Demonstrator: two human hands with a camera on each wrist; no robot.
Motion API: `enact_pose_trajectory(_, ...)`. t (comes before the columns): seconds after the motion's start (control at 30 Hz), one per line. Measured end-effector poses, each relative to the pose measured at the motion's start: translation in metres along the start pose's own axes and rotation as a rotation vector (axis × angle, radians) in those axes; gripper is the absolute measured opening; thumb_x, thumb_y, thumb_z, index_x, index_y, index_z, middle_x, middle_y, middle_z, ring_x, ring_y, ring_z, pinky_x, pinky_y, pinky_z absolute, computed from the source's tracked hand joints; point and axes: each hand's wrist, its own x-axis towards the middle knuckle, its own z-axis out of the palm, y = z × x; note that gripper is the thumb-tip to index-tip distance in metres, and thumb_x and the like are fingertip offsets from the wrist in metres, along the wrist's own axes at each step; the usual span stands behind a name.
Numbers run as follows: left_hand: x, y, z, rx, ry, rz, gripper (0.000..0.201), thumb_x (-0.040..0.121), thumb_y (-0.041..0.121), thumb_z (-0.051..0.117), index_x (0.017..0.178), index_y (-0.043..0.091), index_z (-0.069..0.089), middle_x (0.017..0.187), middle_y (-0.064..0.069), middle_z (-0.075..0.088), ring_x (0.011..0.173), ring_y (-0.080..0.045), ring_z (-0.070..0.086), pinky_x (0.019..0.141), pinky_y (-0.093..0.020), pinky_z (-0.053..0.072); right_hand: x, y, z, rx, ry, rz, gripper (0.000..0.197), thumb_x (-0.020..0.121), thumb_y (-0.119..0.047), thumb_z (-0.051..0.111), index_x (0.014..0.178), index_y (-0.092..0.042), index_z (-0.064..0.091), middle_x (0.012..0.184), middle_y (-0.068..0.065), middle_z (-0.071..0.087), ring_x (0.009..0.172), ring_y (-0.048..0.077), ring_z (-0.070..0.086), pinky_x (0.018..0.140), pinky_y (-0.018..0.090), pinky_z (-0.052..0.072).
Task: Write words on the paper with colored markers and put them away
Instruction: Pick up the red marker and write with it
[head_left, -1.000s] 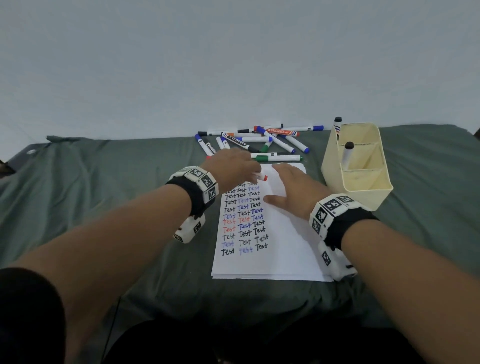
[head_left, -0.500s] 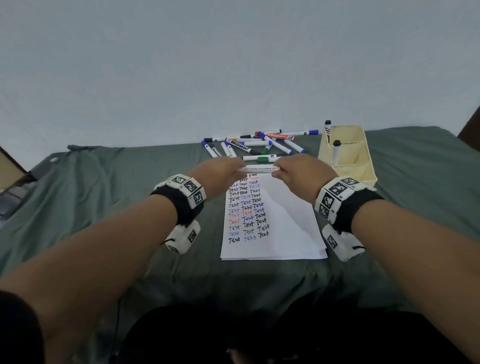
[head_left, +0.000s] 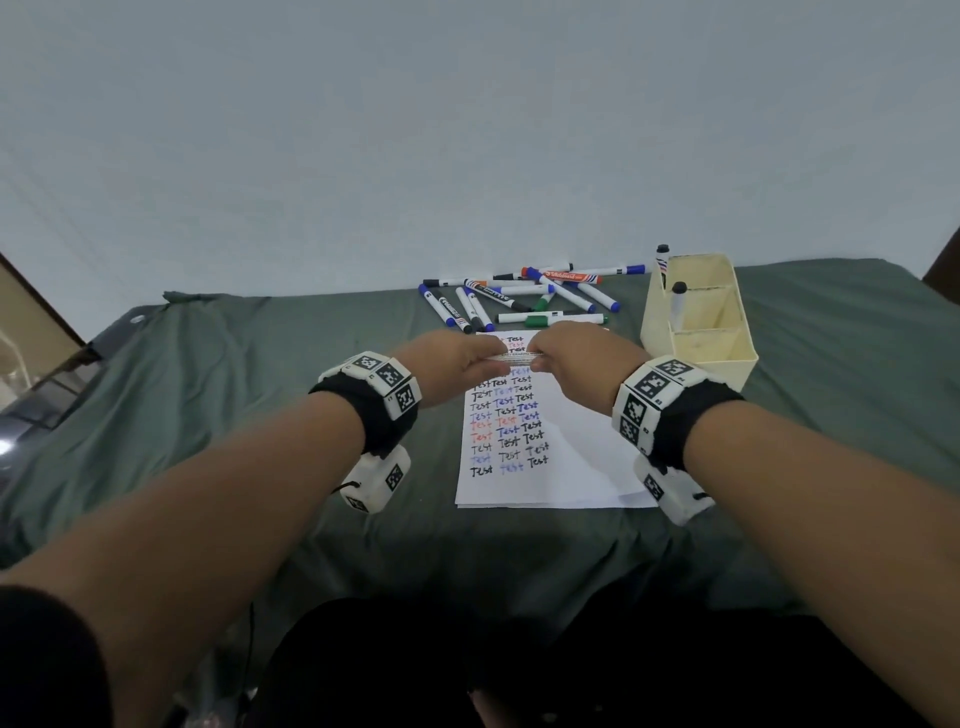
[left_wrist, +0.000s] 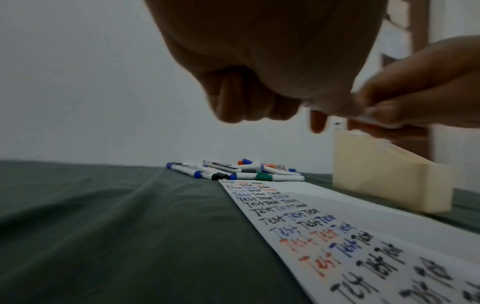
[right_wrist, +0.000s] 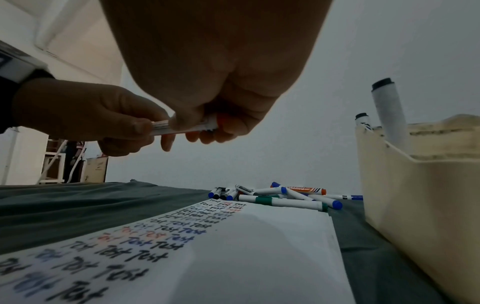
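Note:
A white sheet of paper (head_left: 561, 467) with rows of "Test" in black, blue and red lies on the green cloth. Above its top end both hands hold one white marker with an orange-red cap (head_left: 517, 358) level between them. My left hand (head_left: 457, 364) grips the barrel's left end, and my right hand (head_left: 576, 358) curls round the capped end (right_wrist: 207, 124). The hands hover above the paper, not touching it. In the left wrist view the marker (left_wrist: 374, 120) is blurred.
A heap of several capped markers (head_left: 524, 299) lies beyond the paper. A cream compartmented holder (head_left: 696, 317) stands at the right with two black-capped markers (head_left: 677, 304) upright in it. The wall rises right behind the table.
Both hands rose off the paper. The right hand, flat on the sheet a second ago, now holds the marker's other end; since half a second ago the hands have closed in along it.

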Motion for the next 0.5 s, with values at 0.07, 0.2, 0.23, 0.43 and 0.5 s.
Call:
enact_pose_trajectory(0.07, -0.001, -0.003, 0.000, 0.001, 0.012, -0.029, 0.030, 0.097, 0.057, 0.045, 0.113, 0.036, 0.060, 0.070, 0.013, 0.056, 0.066, 0.001, 0.052, 0.056, -0.020, 0.035, 0.002, -0.001, 0.001, -0.004, 0.000, -0.003, 0.019, 0.107, -0.024, 0.048, 0.109, -0.012, 0.062, 0.100, 0.008, 0.062, 0.088, 0.024, 0.061, 0.073, 0.035, 0.045)
enact_pose_trajectory(0.2, -0.008, -0.010, -0.002, -0.089, 0.039, -0.102, 0.045, 0.086, 0.071, 0.049, 0.122, 0.045, 0.055, 0.064, 0.018, 0.052, 0.062, 0.001, 0.054, 0.053, -0.019, 0.033, 0.006, -0.003, 0.005, -0.020, 0.016, -0.007, 0.016, 0.107, -0.025, 0.050, 0.106, -0.015, 0.062, 0.091, 0.002, 0.056, 0.079, 0.018, 0.056, 0.061, 0.028, 0.035)
enact_pose_trajectory(0.23, -0.013, -0.014, -0.001, -0.105, 0.058, -0.132, 0.053, 0.083, 0.076, 0.044, 0.127, 0.047, 0.048, 0.063, 0.015, 0.052, 0.057, 0.000, 0.052, 0.051, -0.021, 0.034, 0.007, -0.002, 0.005, -0.025, 0.020, -0.001, 0.017, 0.107, -0.025, 0.049, 0.106, -0.014, 0.062, 0.091, 0.002, 0.056, 0.079, 0.018, 0.056, 0.061, 0.028, 0.035)
enact_pose_trajectory(0.43, -0.039, -0.065, 0.010, -0.151, 0.115, -0.434, 0.044, 0.096, 0.017, 0.045, 0.138, 0.016, 0.033, 0.069, 0.000, 0.050, 0.058, -0.023, 0.048, 0.062, -0.039, 0.043, 0.007, 0.020, 0.011, 0.095, 0.060, 0.083, 0.026, 0.107, -0.030, 0.047, 0.105, -0.010, 0.064, 0.099, 0.008, 0.060, 0.088, 0.024, 0.057, 0.077, 0.038, 0.046)
enact_pose_trajectory(0.5, -0.048, -0.078, 0.012, -0.109, 0.126, -0.512, 0.042, 0.095, 0.008, 0.047, 0.135, 0.009, 0.034, 0.081, -0.002, 0.056, 0.070, -0.027, 0.056, 0.072, -0.040, 0.047, 0.010, 0.023, 0.015, 0.123, 0.070, 0.107, 0.026, 0.106, -0.030, 0.048, 0.104, -0.010, 0.065, 0.099, 0.008, 0.062, 0.088, 0.024, 0.057, 0.076, 0.038, 0.045)
